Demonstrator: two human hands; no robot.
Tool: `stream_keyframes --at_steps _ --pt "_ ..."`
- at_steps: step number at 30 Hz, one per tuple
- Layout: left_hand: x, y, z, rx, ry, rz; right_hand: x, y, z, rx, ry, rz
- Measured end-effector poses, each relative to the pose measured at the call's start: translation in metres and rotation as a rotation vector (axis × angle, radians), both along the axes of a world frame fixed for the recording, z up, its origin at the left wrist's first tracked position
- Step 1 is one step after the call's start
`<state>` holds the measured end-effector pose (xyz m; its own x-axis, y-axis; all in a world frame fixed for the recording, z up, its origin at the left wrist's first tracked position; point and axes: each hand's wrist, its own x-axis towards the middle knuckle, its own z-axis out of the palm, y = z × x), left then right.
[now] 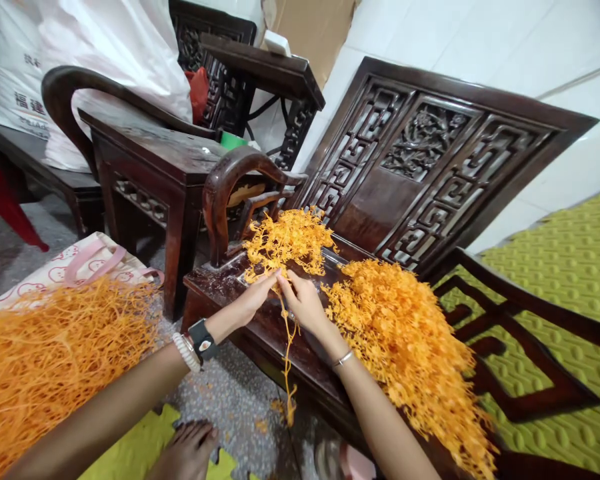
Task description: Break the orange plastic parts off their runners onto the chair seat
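Observation:
My left hand (pixel 253 301) and my right hand (pixel 304 303) meet over the seat of a dark carved wooden chair (pixel 420 160). Both pinch the stems of a bunch of orange artificial flower sprigs (pixel 286 241); its heads fan upward and one long orange stem (pixel 289 360) hangs down past the seat edge. My left wrist carries a black watch and a bead bracelet, my right a thin bangle. A large pile of the same orange sprigs (pixel 410 340) lies on the seat just right of my right hand.
A heap of loose orange stems (pixel 45 360) lies at lower left beside a pink-handled bag (pixel 85 263). A dark side table (pixel 150 173), white sacks (pixel 105 53), a green patterned mat (pixel 570 280) and my bare foot (pixel 190 450) surround the chair.

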<state>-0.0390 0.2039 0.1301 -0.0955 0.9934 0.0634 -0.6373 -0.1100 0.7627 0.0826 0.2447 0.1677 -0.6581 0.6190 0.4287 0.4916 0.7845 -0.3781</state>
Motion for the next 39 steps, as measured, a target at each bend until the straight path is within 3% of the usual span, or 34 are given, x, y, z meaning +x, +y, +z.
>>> stream_keyframes --at_steps 2,5,11,17,22,25,30,33,39 --pt "-0.002 0.001 -0.001 -0.014 -0.018 -0.01 0.003 0.003 -0.007 -0.14 0.118 0.079" --pt "-0.006 0.0 -0.001 -0.023 -0.063 -0.031 0.009 0.004 -0.016 -0.302 0.265 0.077" --pt "-0.011 -0.004 0.002 -0.039 -0.184 -0.042 0.003 -0.006 -0.024 -0.458 0.375 0.083" --pt "-0.018 -0.008 0.006 -0.051 -0.315 -0.084 0.008 -0.007 -0.011 -0.265 0.302 0.135" --pt "-0.025 -0.008 0.005 -0.08 -0.435 -0.081 0.031 0.022 -0.004 -0.279 0.318 -0.029" --pt "-0.026 -0.009 0.006 -0.078 -0.444 -0.094 0.037 0.025 -0.004 -0.276 0.248 -0.056" --pt "-0.02 -0.012 0.008 -0.062 -0.337 -0.106 0.02 -0.005 -0.004 -0.088 0.252 -0.059" --pt "-0.015 -0.014 0.01 -0.036 -0.268 -0.071 0.008 -0.021 -0.006 0.034 0.16 0.011" --pt "-0.007 -0.018 0.01 -0.016 0.037 -0.018 0.005 -0.022 -0.015 0.043 0.021 -0.005"
